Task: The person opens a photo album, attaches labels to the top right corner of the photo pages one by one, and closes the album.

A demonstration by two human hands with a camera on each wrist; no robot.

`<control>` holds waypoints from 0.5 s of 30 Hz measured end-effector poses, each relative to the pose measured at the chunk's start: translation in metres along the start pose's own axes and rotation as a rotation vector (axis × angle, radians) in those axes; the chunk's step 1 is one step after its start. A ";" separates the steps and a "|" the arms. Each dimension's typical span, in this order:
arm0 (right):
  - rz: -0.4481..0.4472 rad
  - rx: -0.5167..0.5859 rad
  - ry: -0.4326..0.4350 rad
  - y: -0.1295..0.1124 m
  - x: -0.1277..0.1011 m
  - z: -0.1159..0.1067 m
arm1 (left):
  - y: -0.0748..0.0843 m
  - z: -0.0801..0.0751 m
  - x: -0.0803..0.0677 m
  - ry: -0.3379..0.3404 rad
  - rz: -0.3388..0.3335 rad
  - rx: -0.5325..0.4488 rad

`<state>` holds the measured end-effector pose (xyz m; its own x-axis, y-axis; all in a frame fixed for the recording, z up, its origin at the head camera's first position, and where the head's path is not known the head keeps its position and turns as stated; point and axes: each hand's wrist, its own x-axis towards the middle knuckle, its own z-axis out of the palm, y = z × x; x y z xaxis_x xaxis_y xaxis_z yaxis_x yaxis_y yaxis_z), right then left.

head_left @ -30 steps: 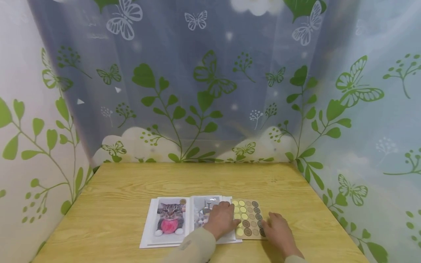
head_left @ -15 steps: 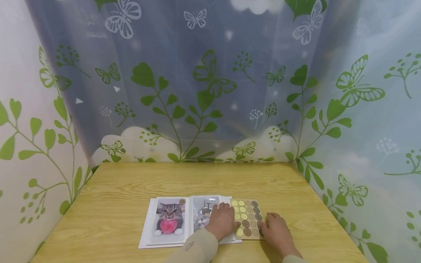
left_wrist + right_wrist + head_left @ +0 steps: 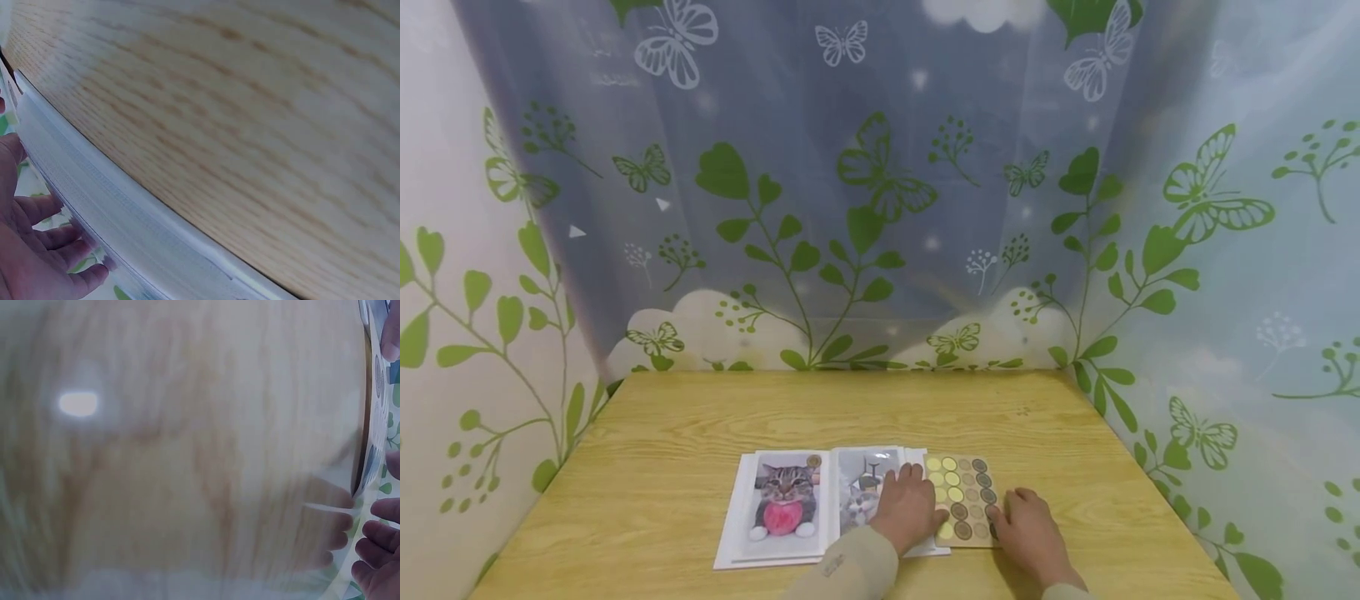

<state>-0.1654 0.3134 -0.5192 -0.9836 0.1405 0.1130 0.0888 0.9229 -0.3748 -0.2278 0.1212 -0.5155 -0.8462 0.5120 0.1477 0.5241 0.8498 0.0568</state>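
Observation:
An open photo album [image 3: 741, 508] lies on the table, with a cat picture [image 3: 785, 508] on its left page. My left hand [image 3: 910, 508] rests on the right page, partly hiding a second picture, its thumb reaching the left edge of a sheet of round stickers [image 3: 973, 493]. That sheet lies against the album's right side, with rows of yellow, tan and dark circles. My right hand [image 3: 1033, 533] is at the sheet's right edge, the thumb touching it. In the left wrist view, loosely bent fingers lie by the album's page edges [image 3: 125, 194]. The right wrist view shows relaxed, spread fingers [image 3: 375, 553].
The wooden table [image 3: 850, 408] extends behind and to both sides of the album. Curtains [image 3: 775, 250] printed with leaves and butterflies enclose it at the back, left and right.
My right thumb has shifted slightly left at the sheet's right edge. The left hand keeps its place on the album page, and the head view has drifted a little.

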 end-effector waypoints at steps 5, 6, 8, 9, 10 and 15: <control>0.006 0.009 -0.011 -0.001 0.001 0.002 | 0.000 0.001 0.000 -0.011 -0.013 -0.006; 0.007 0.010 -0.012 -0.001 0.001 0.003 | 0.000 0.002 0.000 -0.017 -0.015 -0.008; 0.005 0.011 -0.013 -0.002 0.000 0.003 | 0.001 0.002 0.000 -0.025 -0.015 -0.008; 0.005 0.013 -0.013 -0.002 0.000 0.003 | 0.001 0.002 0.000 -0.029 -0.016 -0.009; 0.003 0.014 -0.012 -0.003 0.000 0.004 | 0.001 0.002 0.000 -0.030 -0.016 -0.009; -0.015 0.004 0.001 -0.002 0.000 0.006 | 0.002 0.001 0.000 -0.023 -0.017 -0.004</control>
<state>-0.1662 0.3091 -0.5238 -0.9847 0.1268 0.1192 0.0733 0.9233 -0.3770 -0.2267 0.1233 -0.5165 -0.8571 0.5001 0.1235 0.5097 0.8581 0.0629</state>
